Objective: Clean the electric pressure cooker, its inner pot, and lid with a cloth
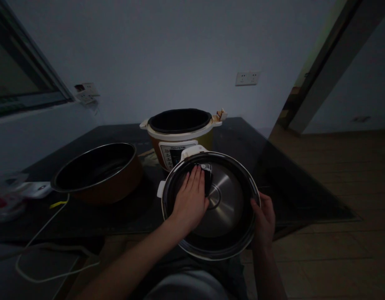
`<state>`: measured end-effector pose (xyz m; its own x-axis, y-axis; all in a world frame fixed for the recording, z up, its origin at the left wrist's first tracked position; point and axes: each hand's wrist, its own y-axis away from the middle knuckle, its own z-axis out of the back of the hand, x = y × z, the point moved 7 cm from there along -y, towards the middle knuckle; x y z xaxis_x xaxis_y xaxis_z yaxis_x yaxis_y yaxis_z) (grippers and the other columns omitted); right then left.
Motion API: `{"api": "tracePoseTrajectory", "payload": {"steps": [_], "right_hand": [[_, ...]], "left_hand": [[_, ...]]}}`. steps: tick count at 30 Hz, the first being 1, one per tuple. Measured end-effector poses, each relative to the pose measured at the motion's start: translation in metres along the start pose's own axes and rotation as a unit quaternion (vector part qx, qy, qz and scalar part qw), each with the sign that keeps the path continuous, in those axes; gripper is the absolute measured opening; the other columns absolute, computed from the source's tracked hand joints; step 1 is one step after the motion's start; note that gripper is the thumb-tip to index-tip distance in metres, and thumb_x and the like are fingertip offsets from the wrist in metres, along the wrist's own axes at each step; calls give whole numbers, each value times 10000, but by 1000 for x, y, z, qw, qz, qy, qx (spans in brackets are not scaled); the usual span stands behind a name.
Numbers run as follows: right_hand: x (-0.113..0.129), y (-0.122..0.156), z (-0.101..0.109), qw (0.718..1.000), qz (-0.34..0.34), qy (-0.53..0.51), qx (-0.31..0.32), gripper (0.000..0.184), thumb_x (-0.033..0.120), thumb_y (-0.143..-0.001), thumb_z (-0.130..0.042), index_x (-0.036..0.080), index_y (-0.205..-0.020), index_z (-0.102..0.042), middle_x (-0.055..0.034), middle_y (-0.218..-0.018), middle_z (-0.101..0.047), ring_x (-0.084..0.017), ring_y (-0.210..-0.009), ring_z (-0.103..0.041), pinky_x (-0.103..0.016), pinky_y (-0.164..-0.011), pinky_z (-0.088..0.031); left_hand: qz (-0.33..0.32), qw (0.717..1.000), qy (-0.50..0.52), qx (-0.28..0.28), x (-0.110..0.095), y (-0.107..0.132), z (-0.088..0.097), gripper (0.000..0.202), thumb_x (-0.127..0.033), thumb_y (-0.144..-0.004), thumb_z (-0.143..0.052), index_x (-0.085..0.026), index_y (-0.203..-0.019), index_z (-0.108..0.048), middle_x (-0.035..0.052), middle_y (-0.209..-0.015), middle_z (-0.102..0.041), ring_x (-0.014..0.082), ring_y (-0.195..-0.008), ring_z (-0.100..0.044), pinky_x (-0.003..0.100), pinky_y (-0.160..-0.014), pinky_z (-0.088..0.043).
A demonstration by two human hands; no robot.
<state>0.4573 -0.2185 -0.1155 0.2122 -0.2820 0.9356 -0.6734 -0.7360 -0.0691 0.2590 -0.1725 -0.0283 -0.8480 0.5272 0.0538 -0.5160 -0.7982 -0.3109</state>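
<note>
I hold a round cooker lid upside down over my lap, its shiny metal inner plate facing me. My left hand lies on the inside of the lid, fingers together, pressing a dark cloth or pad against it. My right hand grips the lid's right rim, fingers curled round the edge. Behind the lid stands an open electric pressure cooker with a control panel on its front, on a dark table.
A wide dark pan with a pale handle sits on the table's left. A white cord trails off the table edge. Wall sockets are on the back wall. Wooden floor lies to the right.
</note>
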Motion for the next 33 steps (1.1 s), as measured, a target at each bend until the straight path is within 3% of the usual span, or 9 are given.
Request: {"api": "tracePoseTrajectory", "payload": {"steps": [8,13,16,25,28,33], "right_hand": [[-3,1,1,1000,-10,-9,-8,407,441,-632,-785,232,-945,-630,1,-897,-646,-194,-854,-579,-331,-774,-425],[-1,0,1,1000,3,3,-2,408,446,-642,-772,229,-956,-628,-3,-898,-647,-203,-863,-580,-338,-778,-430],[0,0,0,1000,3,7,3,395,441,-655,-763,230,-959,-625,-2,-908,-650,-205,-876,-581,-345,-801,-428],[1,1,0,1000,10,14,6,393,441,-679,-753,224,-982,-628,-15,-933,-657,-217,-906,-587,-362,-829,-429],[3,2,-1,1000,17,22,4,385,443,-686,-746,227,-981,-628,-13,-922,-658,-222,-904,-589,-363,-822,-430],[5,3,-2,999,22,29,10,354,431,-706,-730,233,-981,-626,-15,-957,-662,-223,-922,-588,-359,-822,-427]], "left_hand": [[17,1000,-8,7,-12,5,-10,712,-183,-823,-566,80,-1434,-312,287,-1547,-205,355,-1453,-159,482,-1177,-280],[-46,999,18,23,-31,13,-24,727,-198,-826,-558,49,-1454,-288,258,-1560,-206,330,-1458,-151,447,-1170,-310],[-61,997,32,17,-35,2,-25,726,-208,-844,-544,40,-1466,-264,245,-1572,-191,318,-1466,-115,449,-1181,-283],[-8,999,44,30,-39,-32,-9,686,-230,-892,-514,70,-1456,-262,297,-1558,-165,360,-1461,-99,481,-1183,-253],[-23,999,35,34,-36,-27,-10,659,-220,-895,-507,58,-1451,-287,288,-1560,-169,350,-1466,-111,475,-1180,-263],[-140,985,44,88,-27,8,-12,647,-218,-867,-537,-6,-1446,-341,230,-1568,-223,307,-1475,-142,467,-1185,-260]]}}
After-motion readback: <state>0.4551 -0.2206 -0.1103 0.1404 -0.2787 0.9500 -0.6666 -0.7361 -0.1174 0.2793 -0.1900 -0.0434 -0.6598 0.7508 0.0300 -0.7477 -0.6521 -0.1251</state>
